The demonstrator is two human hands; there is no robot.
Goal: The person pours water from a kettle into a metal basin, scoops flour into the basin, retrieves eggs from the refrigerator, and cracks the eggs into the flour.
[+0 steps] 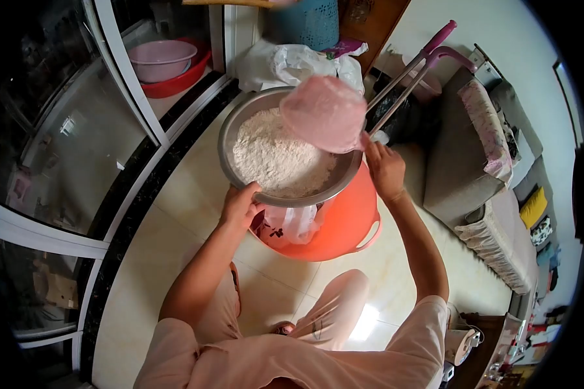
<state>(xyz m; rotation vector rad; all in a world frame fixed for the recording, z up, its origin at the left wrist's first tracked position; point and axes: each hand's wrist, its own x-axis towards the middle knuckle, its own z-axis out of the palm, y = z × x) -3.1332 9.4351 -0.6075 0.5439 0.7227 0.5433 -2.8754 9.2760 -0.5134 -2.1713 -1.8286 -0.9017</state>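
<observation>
My left hand (241,205) grips the near rim of a steel bowl (226,146), its thumb over the edge. A heap of flour (266,155) fills much of the bowl. Above its right side, my right hand (384,170) holds a pink plastic scoop (323,113) by the handle. The scoop is tilted and slightly blurred, and I cannot see what is inside it. Below the bowl stands an orange-red tub (344,227) with a handle on its side. A whitish plastic bag (295,223) shows inside the tub, partly hidden by the bowl.
Glass sliding doors (78,142) run along the left, with pink and red basins (162,61) behind them. White plastic bags (285,61) and a blue basket (305,26) lie beyond the bowl. A grey sofa (457,149) and metal poles with pink handles (422,55) are at the right.
</observation>
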